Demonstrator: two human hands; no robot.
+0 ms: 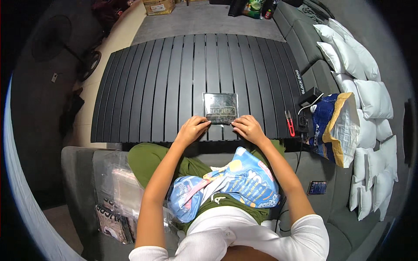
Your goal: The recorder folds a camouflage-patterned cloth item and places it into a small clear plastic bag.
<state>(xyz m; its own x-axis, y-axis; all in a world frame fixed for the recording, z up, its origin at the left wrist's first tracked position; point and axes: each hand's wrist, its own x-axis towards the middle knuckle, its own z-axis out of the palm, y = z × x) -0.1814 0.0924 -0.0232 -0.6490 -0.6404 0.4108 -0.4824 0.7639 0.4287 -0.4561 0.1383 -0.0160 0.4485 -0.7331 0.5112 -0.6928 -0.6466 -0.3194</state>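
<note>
A square, dark patch in a clear plastic sleeve lies flat on the black slatted table, close to its near edge. Pale lettering crosses the dark piece, and the plastic shines with reflected light. At the sleeve's lower left corner is my left hand, its fingers bent together on the plastic. My right hand pinches the lower right corner in the same way. Both thumbs are near the sleeve's bottom edge. Across my lap rests a blue printed plastic bag.
Red-handled snips and a black power adapter with cables sit at the table's right edge. Beside them stands an open blue-and-tan sack. White pillow-like packs pile up far right. Clear plastic packets and a phone lie on the sofa.
</note>
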